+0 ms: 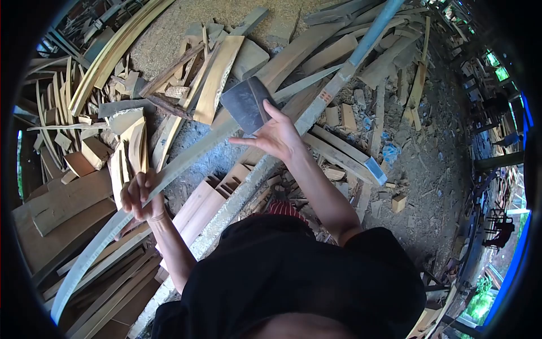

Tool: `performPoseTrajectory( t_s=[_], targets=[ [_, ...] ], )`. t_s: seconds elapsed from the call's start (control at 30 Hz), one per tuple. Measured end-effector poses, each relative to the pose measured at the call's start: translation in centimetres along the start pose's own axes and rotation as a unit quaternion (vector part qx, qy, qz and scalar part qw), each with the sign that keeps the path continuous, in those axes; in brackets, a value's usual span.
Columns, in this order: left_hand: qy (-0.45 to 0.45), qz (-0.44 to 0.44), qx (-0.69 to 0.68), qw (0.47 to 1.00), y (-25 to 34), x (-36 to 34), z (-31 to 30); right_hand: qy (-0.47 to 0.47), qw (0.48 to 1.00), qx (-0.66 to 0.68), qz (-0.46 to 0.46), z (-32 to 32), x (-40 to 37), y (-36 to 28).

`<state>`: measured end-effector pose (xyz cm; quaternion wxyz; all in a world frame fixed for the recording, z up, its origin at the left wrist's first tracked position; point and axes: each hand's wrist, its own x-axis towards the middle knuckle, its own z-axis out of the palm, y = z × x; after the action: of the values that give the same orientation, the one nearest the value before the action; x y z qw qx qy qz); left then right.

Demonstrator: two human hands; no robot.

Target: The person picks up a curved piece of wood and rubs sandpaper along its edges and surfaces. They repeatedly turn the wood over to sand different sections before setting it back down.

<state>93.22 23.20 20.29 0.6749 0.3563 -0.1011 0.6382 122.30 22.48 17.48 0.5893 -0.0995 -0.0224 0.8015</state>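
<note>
A long, pale, flat strip (197,148) runs diagonally across the view and bends downward at its lower left end. My left hand (144,198) is closed around it near that bend, with the fingers curled over it. My right hand (276,134) holds a dark, flat rectangular piece (244,106) with a ridge near its right side. The thumb lies on its right edge, one finger stretches out to the left, and the other fingers are partly hidden. This dark piece overlaps the strip's upper part in the view.
A concrete beam (257,179) crosses diagonally in front of my body, with a blue-grey pole (375,33) at its upper end. Stacked planks (73,209) lie at left, and curved boards (116,53) at upper left. Offcuts (399,203) and sawdust litter the ground.
</note>
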Motion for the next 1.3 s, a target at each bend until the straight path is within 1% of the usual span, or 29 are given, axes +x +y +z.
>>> performPoseTrajectory(
  t_s=[0.03, 0.1, 0.13, 0.2, 0.23, 0.27, 0.3, 0.33, 0.37, 0.4, 0.43, 0.47, 0.5, 0.53, 0.57, 0.6, 0.63, 0.67, 0.7, 0.73, 0.77, 0.83, 0.97, 1.03, 1.07, 1.1, 1.17, 1.23, 1.3],
  targets=[
    [-0.011, -0.006, 0.007, 1.000, 0.1, 0.0, -0.4, -0.001, 1.000, -0.004, -0.001, -0.2, 0.4, 0.1],
    [-0.052, -0.012, 0.016, 0.998, 0.3, 0.1, -0.8, 0.077, 0.996, -0.034, -0.020, -0.5, 1.3, 0.4],
    [-0.059, -0.006, 0.004, 0.998, 0.4, 0.1, -0.7, 0.073, 0.996, -0.035, -0.023, -0.4, 1.4, 0.6],
    [-0.066, -0.009, -0.019, 0.998, 1.1, -0.4, -0.8, 0.105, 0.989, -0.072, -0.078, -0.2, 1.0, 1.3],
    [-0.058, -0.013, -0.019, 0.998, 1.6, -0.3, 0.2, 0.109, 0.988, -0.070, -0.085, -0.3, 0.9, 1.5],
    [0.004, -0.014, -0.039, 0.999, 2.6, -0.5, 0.6, 0.133, 0.983, -0.050, -0.118, -0.4, 1.1, 1.7],
    [0.088, 0.022, -0.045, 0.995, 4.2, -0.6, 1.7, 0.157, 0.976, -0.031, -0.148, -0.7, 1.2, 1.7],
    [0.063, 0.040, -0.094, 0.993, 6.2, -0.3, 3.0, 0.160, 0.975, -0.028, -0.150, -1.3, 1.2, 1.4],
    [0.017, 0.054, -0.069, 0.996, 8.8, -0.4, 3.8, 0.188, 0.967, 0.001, -0.172, -2.3, 1.5, 0.8],
    [0.123, 0.126, 0.080, 0.981, 11.4, -1.0, 4.6, 0.211, 0.958, 0.028, -0.193, -3.5, 1.9, 0.0],
    [0.133, 0.157, 0.044, 0.978, 13.6, -1.4, 4.9, 0.209, 0.957, 0.027, -0.198, -5.4, 1.9, -0.9],
    [0.141, 0.187, 0.007, 0.972, 15.3, -1.6, 5.2, 0.216, 0.955, 0.009, -0.203, -5.9, 1.4, -1.3],
    [0.174, 0.227, 0.042, 0.957, 16.4, -1.7, 5.6, 0.222, 0.952, -0.007, -0.211, -6.1, 0.9, -1.2],
    [0.171, 0.241, 0.092, 0.951, 17.8, -2.2, 5.0, 0.215, 0.952, -0.027, -0.216, -4.6, 0.1, -0.4],
    [0.168, 0.261, 0.103, 0.945, 19.1, -2.5, 4.6, 0.210, 0.951, -0.048, -0.223, -2.9, -0.7, 0.5],
    [0.280, 0.333, 0.206, 0.876, 19.1, -2.2, 5.5, 0.214, 0.949, -0.060, -0.224, -2.5, -0.7, 1.0],
    [0.206, 0.301, 0.101, 0.926, 20.7, -2.6, 5.1, 0.223, 0.948, -0.064, -0.216, -1.7, -0.6, 1.6],
    [0.156, 0.286, 0.058, 0.944, 21.7, -3.3, 4.4, 0.206, 0.951, -0.053, -0.225, -1.2, -0.3, 2.1],
    [0.295, 0.379, 0.200, 0.854, 22.1, -3.3, 4.5, 0.187, 0.953, -0.042, -0.234, -0.8, 0.3, 2.5],
    [0.135, 0.277, 0.158, 0.938, 25.5, -5.6, 2.0, 0.156, 0.959, -0.041, -0.235, -0.8, 0.9, 2.7],
    [-0.030, 0.166, 0.107, 0.980, 28.5, -7.2, -0.8, 0.125, 0.963, -0.041, -0.236, -0.8, 1.4, 2.9],
    [-0.053, 0.160, 0.092, 0.981, 28.3, -6.9, -0.9, 0.199, 0.956, -0.040, -0.212, 1.3, 1.3, 3.6],
    [-0.095, 0.162, 0.087, 0.978, 27.6, -6.4, -0.7, 0.168, 0.969, -0.038, -0.177, -1.3, 2.2, 4.4],
    [-0.108, 0.164, 0.096, 0.976, 27.1, -6.2, -0.4, 0.187, 0.965, -0.006, -0.182, -2.5, 2.8, 4.6],
    [-0.112, 0.164, 0.101, 0.975, 26.8, -6.1, -0.3, 0.196, 0.965, -0.015, -0.176, -3.3, 3.0, 4.3],
    [-0.114, 0.163, 0.107, 0.974, 26.4, -6.0, -0.1, 0.222, 0.960, -0.026, -0.168, -2.8, 2.8, 3.8],
    [-0.120, 0.156, 0.118, 0.973, 25.5, -5.8, 0.3, 0.193, 0.968, 0.000, -0.158, -4.1, 3.4, 2.7],
    [-0.127, 0.149, 0.124, 0.973, 24.4, -5.5, 0.7, 0.211, 0.962, -0.021, -0.170, -3.3, 3.1, 2.7],
    [-0.136, 0.139, 0.128, 0.973, 23.1, -5.3, 1.1, 0.179, 0.969, -0.011, -0.170, -3.1, 2.9, 2.4]
  ],
)
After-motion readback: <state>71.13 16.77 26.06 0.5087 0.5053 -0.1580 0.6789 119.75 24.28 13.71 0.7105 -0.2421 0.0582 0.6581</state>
